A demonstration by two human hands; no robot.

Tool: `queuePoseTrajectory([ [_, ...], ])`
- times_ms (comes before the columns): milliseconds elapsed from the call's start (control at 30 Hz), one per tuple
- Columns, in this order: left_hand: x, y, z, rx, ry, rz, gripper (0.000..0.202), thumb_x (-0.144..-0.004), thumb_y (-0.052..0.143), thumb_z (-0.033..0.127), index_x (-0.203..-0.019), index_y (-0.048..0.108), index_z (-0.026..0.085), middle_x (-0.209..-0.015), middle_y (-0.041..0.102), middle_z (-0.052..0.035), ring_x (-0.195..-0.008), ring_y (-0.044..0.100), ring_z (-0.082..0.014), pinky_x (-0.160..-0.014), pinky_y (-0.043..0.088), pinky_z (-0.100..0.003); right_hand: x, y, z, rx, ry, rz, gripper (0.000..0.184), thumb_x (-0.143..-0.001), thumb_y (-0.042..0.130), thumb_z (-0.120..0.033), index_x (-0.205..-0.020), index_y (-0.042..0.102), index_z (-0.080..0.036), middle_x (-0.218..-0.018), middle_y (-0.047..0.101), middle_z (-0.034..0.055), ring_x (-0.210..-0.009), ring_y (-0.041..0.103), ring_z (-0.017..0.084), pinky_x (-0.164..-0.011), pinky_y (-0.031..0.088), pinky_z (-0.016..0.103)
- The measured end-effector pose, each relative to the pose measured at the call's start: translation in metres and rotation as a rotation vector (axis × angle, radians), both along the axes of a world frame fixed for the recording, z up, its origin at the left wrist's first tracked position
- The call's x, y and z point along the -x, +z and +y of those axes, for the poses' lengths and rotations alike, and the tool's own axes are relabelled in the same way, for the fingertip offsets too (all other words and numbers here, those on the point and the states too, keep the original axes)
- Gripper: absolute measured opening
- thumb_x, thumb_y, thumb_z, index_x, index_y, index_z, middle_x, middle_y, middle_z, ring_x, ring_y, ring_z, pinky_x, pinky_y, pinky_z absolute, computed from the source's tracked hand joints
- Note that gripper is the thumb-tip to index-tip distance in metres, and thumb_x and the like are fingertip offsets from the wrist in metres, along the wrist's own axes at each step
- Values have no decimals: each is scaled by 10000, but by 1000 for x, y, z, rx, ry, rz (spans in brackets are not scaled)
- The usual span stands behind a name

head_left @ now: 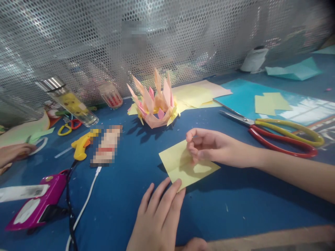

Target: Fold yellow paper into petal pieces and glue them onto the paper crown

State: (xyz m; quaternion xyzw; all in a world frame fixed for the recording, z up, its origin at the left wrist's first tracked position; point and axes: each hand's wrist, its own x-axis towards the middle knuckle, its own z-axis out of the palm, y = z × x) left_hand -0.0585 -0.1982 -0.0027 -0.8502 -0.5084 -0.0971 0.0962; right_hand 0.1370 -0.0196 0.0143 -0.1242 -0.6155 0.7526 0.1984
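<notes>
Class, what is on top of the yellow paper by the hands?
The left hand touches the near corner of the yellow paper; the right hand is over it, hiding the surface beneath.

No text, number or sign can be read here.

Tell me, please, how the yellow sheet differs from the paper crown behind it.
The yellow sheet lies nearly flat; the paper crown rises in points. The sheet is plain yellow; the crown mixes peach, pink and yellow. The left hand touches the sheet; no hand touches the crown. Both rest on the blue table.
</notes>
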Motion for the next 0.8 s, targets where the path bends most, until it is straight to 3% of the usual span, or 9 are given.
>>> queuePoseTrajectory([
  [200,-6,3,-5,-49,57,-91,649,-849,565,474,-1346,423,81,-1348,554,-109,-1237,524,-224,-1011,466,-324,0,0,0,20,12,16,225,-872,620,-189,-1030,459,-187,-781,482,-49,-721,555,68,-771,508,259],
  [333,-10,2,-7,-63,147,-153,569,-887,525,429,-1338,419,98,-1332,566,-119,-1226,539,-209,-991,485,-301,0,0,0,20,3,17,259,-879,615,-217,-1076,449,-192,-774,470,-53,-718,564,73,-769,510,263],
  [500,-12,0,-10,-52,166,-201,551,-897,512,431,-1335,419,110,-1336,557,-133,-1232,534,-217,-986,489,-304,-2,0,-2,28,37,29,302,-880,613,-210,-1131,446,-190,-778,461,-57,-712,551,62,-788,507,270],
  [633,-17,-2,-12,-28,256,-284,519,-927,444,446,-1349,413,145,-1360,535,-128,-1237,528,-232,-998,480,-341,-3,2,-2,20,47,8,308,-883,609,-208,-1144,445,-183,-788,461,-52,-723,559,65,-780,495,256],
  [800,-19,-3,-14,-17,265,-307,519,-926,444,457,-1353,415,162,-1356,542,-102,-1240,523,-222,-1017,461,-333,-3,5,-2,0,66,-40,281,-892,596,-245,-1124,450,-182,-803,471,-44,-778,594,92,-767,482,250],
])
